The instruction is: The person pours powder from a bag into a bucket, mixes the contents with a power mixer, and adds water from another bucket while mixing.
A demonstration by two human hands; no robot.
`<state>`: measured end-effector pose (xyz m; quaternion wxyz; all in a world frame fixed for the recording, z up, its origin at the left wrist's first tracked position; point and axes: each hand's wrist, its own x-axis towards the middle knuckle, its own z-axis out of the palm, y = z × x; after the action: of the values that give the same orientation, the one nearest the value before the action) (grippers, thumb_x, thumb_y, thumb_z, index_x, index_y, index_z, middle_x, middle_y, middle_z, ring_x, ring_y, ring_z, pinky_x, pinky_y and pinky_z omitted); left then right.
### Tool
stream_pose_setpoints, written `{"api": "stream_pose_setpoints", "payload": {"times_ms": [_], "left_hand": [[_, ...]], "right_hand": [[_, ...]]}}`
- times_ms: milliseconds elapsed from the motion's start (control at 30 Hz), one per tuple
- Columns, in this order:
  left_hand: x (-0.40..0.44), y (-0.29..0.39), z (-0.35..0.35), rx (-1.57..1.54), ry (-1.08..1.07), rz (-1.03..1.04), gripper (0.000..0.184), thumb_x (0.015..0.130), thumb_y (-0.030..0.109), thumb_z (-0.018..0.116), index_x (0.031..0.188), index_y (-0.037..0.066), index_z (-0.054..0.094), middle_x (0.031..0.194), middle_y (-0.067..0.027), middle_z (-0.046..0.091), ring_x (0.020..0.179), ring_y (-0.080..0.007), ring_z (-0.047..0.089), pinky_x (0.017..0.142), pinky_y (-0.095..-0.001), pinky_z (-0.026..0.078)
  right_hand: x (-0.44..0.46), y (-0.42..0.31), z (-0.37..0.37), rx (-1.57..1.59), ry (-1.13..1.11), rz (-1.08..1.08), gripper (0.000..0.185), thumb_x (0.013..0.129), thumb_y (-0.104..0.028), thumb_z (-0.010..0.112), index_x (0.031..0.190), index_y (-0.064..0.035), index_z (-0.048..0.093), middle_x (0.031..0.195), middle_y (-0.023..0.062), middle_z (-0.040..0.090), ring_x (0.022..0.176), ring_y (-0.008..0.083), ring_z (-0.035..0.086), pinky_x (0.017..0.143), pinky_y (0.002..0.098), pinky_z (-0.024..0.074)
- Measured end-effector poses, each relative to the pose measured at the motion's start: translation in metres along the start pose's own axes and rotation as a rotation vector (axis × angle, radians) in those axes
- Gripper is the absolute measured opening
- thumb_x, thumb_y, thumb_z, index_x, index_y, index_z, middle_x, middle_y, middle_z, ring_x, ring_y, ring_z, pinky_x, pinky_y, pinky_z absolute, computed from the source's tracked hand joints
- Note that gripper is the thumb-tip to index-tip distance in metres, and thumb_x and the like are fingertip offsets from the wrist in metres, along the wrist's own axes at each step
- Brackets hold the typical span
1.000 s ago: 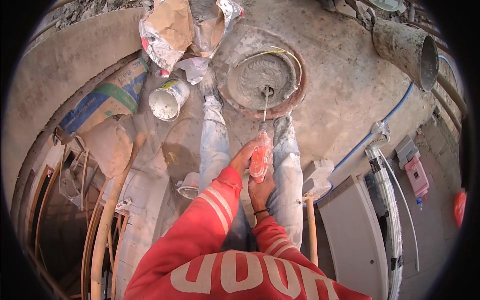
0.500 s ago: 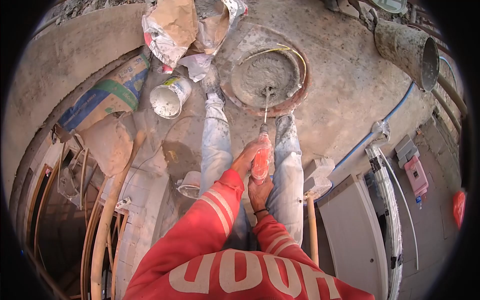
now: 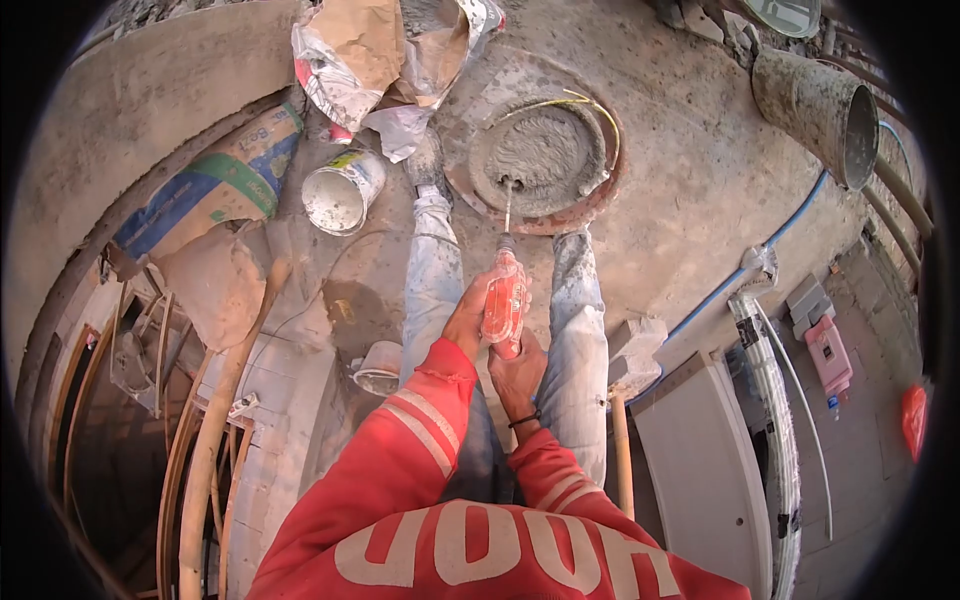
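Observation:
A red power drill (image 3: 505,300) points away from me between my legs, both hands on it. My left hand (image 3: 467,312) is wrapped round the left side of its body. My right hand (image 3: 520,375), with a dark band at the wrist, grips its rear end. The drill's thin mixing rod (image 3: 508,210) runs down into wet grey mortar (image 3: 535,150) in a round tub (image 3: 480,190). The rod's tip is partly sunk near the tub's close edge. A yellow strip (image 3: 592,100) curves along the far right rim.
Torn paper bags (image 3: 350,60) and a white bucket (image 3: 335,195) stand left of the tub. A cement bag (image 3: 215,185) lies farther left. A mortar-stained bucket (image 3: 820,115) lies on its side at upper right. A blue hose (image 3: 800,210) runs below it.
The drill and both hands have shifted left and tilted, and the rod has moved to the left part of the mortar. Both hands have kept their hold.

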<state>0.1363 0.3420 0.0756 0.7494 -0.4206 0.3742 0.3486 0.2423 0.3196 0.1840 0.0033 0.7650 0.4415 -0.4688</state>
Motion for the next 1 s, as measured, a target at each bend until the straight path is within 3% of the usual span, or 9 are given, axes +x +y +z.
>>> {"api": "stream_pose_setpoints", "payload": {"times_ms": [67, 167, 333, 467, 500, 733, 1000], "left_hand": [[-0.003, 0.014, 0.013, 0.001, -0.016, 0.004, 0.026, 0.087, 0.025, 0.075, 0.106, 0.012, 0.063, 0.097, -0.0090, 0.067, 0.081, -0.0261, 0.069, 0.071, -0.0415, 0.061], [-0.004, 0.034, 0.034, -0.012, -0.052, 0.033, 0.023, 0.088, 0.025, 0.074, 0.103, 0.012, 0.062, 0.095, -0.0092, 0.067, 0.079, -0.0277, 0.069, 0.070, -0.0441, 0.061], [0.005, 0.058, 0.071, -0.036, -0.248, 0.136, 0.024, 0.091, 0.030, 0.070, 0.101, 0.010, 0.062, 0.093, -0.0123, 0.066, 0.076, -0.0312, 0.068, 0.067, -0.0477, 0.061], [0.026, 0.066, 0.115, -0.191, -0.227, 0.113, 0.027, 0.091, 0.033, 0.069, 0.094, 0.006, 0.063, 0.088, -0.0159, 0.064, 0.075, -0.0318, 0.066, 0.067, -0.0473, 0.060], [0.026, 0.067, 0.134, -0.245, -0.171, 0.068, 0.027, 0.090, 0.031, 0.068, 0.086, 0.005, 0.062, 0.085, -0.0168, 0.063, 0.075, -0.0328, 0.065, 0.066, -0.0480, 0.059], [0.079, 0.042, 0.194, -0.111, -0.059, 0.035, 0.025, 0.087, 0.028, 0.069, 0.078, 0.006, 0.059, 0.076, -0.0147, 0.062, 0.072, -0.0329, 0.065, 0.066, -0.0490, 0.058], [0.094, -0.012, 0.174, 0.247, 0.107, -0.027, 0.023, 0.087, 0.027, 0.072, 0.085, 0.008, 0.059, 0.074, -0.0121, 0.063, 0.062, -0.0316, 0.065, 0.059, -0.0502, 0.057]], "right_hand": [[0.008, -0.017, -0.002, -0.008, 0.024, -0.036, 0.023, 0.079, -0.020, 0.077, 0.085, -0.0031, 0.063, 0.079, 0.0190, 0.067, 0.075, 0.0414, 0.066, 0.066, 0.0460, 0.0493], [0.025, -0.047, -0.013, -0.055, 0.008, -0.048, 0.020, 0.076, -0.014, 0.074, 0.089, -0.0008, 0.067, 0.080, 0.0219, 0.068, 0.076, 0.0425, 0.067, 0.069, 0.0440, 0.0512], [0.060, -0.092, -0.042, -0.208, -0.029, -0.103, 0.022, 0.075, -0.016, 0.075, 0.089, -0.0017, 0.068, 0.081, 0.0231, 0.069, 0.079, 0.0472, 0.066, 0.070, 0.0504, 0.0515], [0.098, -0.123, -0.079, -0.277, -0.067, -0.075, 0.023, 0.074, -0.017, 0.075, 0.091, -0.0021, 0.069, 0.082, 0.0253, 0.070, 0.081, 0.0484, 0.067, 0.071, 0.0524, 0.0525], [0.109, -0.127, -0.088, -0.284, -0.064, -0.071, 0.025, 0.073, -0.018, 0.074, 0.091, -0.0016, 0.070, 0.084, 0.0267, 0.071, 0.084, 0.0486, 0.068, 0.074, 0.0523, 0.0535], [0.147, -0.107, -0.141, -0.225, -0.020, -0.009, 0.027, 0.073, -0.014, 0.071, 0.096, 0.0011, 0.072, 0.086, 0.0287, 0.071, 0.086, 0.0478, 0.070, 0.076, 0.0521, 0.0545], [0.113, -0.048, -0.143, -0.023, 0.027, 0.228, 0.029, 0.073, -0.017, 0.071, 0.094, 0.0036, 0.072, 0.087, 0.0299, 0.072, 0.085, 0.0497, 0.069, 0.076, 0.0517, 0.0537]]}}
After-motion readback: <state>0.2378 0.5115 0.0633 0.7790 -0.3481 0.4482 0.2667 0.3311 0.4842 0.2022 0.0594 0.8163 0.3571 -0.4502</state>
